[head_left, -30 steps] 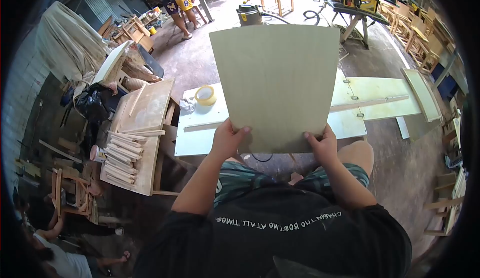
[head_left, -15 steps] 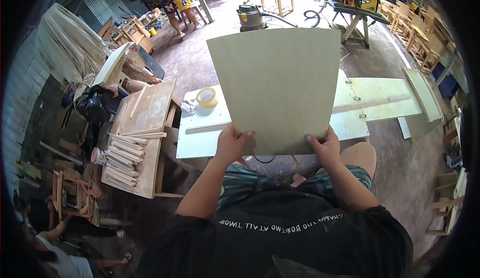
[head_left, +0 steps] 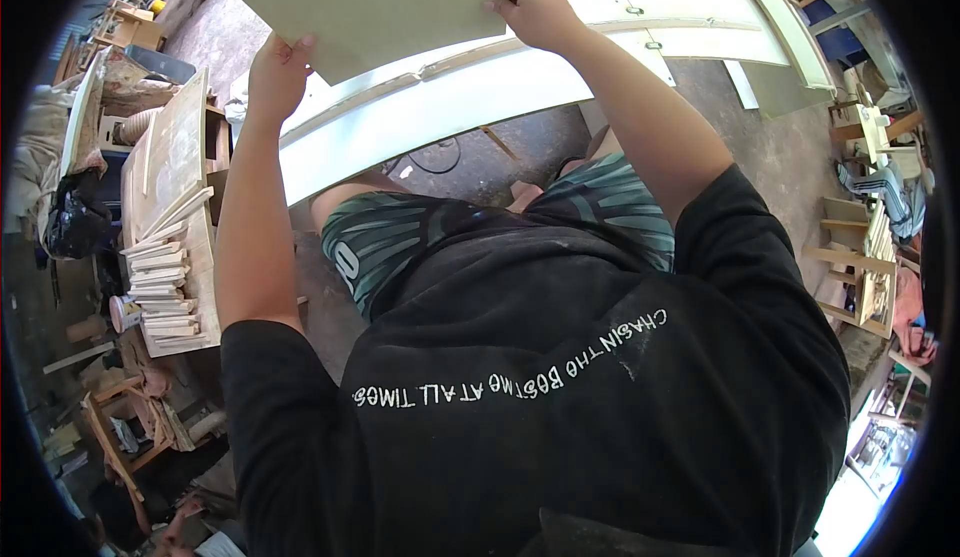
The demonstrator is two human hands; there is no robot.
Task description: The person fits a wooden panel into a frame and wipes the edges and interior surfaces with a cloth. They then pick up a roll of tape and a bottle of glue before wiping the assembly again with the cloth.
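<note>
A thin, pale plywood panel (head_left: 375, 12) is held up in front of me, its upper part cut off by the top of the view. My left hand (head_left: 279, 77) grips its lower left corner, thumb on the near face. At the lower right corner my right hand (head_left: 538, 12) pinches the edge, also with the thumb in front. Beneath the panel a long white board (head_left: 430, 127) stretches across in front of my knees, with a wooden strip (head_left: 350, 107) lying along it. The fingers behind the panel are hidden.
Left stands a wooden table (head_left: 170, 157) carrying several stacked wood strips (head_left: 160, 282); a black plastic bag (head_left: 78, 212) is beside it. A white board with metal clips (head_left: 700, 42) extends right to an upright panel (head_left: 790, 32). Wooden frames (head_left: 855, 252) stand at far right.
The plywood panel has moved up and to the left in view, with both hands still on it. My view has tipped downward, showing more of my shirt and shorts.
</note>
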